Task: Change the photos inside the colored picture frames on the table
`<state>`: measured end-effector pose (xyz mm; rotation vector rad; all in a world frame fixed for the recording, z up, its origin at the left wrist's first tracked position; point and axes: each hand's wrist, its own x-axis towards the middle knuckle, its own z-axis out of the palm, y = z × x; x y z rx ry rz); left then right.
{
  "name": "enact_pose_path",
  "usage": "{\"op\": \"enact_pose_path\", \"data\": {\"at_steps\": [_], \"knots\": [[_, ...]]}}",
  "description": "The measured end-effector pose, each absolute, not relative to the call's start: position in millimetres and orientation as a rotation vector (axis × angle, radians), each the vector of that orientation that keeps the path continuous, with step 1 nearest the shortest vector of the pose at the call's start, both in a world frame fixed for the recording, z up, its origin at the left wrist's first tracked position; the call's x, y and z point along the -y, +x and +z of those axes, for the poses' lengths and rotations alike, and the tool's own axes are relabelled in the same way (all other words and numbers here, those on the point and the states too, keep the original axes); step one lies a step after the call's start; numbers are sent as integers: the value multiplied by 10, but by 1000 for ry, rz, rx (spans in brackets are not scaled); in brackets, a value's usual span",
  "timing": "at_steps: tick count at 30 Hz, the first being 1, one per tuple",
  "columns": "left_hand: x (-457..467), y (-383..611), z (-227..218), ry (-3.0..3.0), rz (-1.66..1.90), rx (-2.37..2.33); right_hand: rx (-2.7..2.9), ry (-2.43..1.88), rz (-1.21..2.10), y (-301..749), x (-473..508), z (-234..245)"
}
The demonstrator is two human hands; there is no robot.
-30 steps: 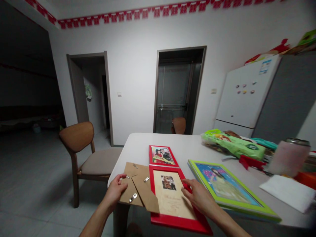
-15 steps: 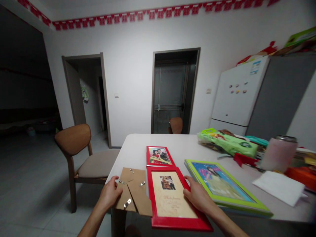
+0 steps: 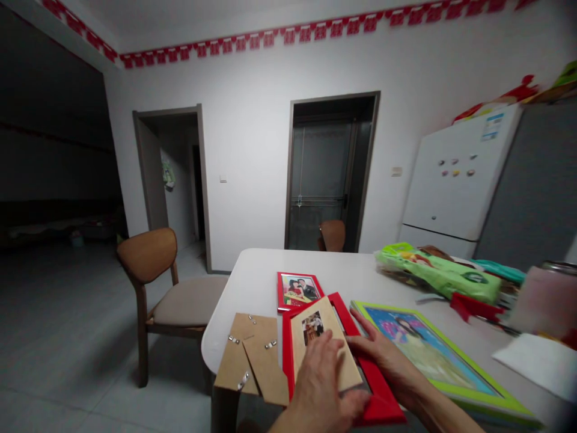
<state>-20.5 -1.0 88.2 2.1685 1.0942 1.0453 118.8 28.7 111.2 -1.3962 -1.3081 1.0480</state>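
A red photo frame (image 3: 383, 400) lies at the table's near edge. Its cream paper insert (image 3: 347, 361), printed with a small photo, sits turned and partly out of line with the frame. My left hand (image 3: 318, 379) reaches over the insert, fingers on its face and thumb by its lower end, seeming to grip it; the contact is partly hidden. On the frame's right side, my right hand (image 3: 383, 352) is closed around the border. Left of the frame is a brown backing board (image 3: 259, 355) with several metal clips and an angled flap. A smaller red-framed photo (image 3: 298, 291) rests just behind.
A green-framed portrait (image 3: 433, 355) lies to the right. Beyond it are a green packet (image 3: 442, 273), a pink jar (image 3: 543, 300) and white paper (image 3: 536, 364). One wooden chair (image 3: 151, 255) stands left of the table; a fridge (image 3: 455, 180) is at the back right.
My left hand has left the backing board and come over the insert. The insert has turned within the frame. My right hand stays at the frame's right side, and the view has shifted.
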Motion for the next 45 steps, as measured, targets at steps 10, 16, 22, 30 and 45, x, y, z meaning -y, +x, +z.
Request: {"op": "enact_pose_path", "data": {"at_steps": [10, 16, 22, 30, 45], "knots": [[-99, -689, 1014, 2002, 1561, -1387, 1584, -1664, 734, 1463, -545, 802], [-107, -1186, 616, 1808, 1372, -1657, 1913, -1835, 275, 1559, -604, 479], [-44, -1288, 423, 1984, 1131, -1730, 2047, -1933, 75, 1491, -586, 390], [-47, -1323, 424, 2154, 1057, -1844, 1957, -1757, 11, 1406, -547, 455], [-137, -810, 544, 2366, 1170, -1351, 1108, -950, 1532, 430, -453, 955]]}}
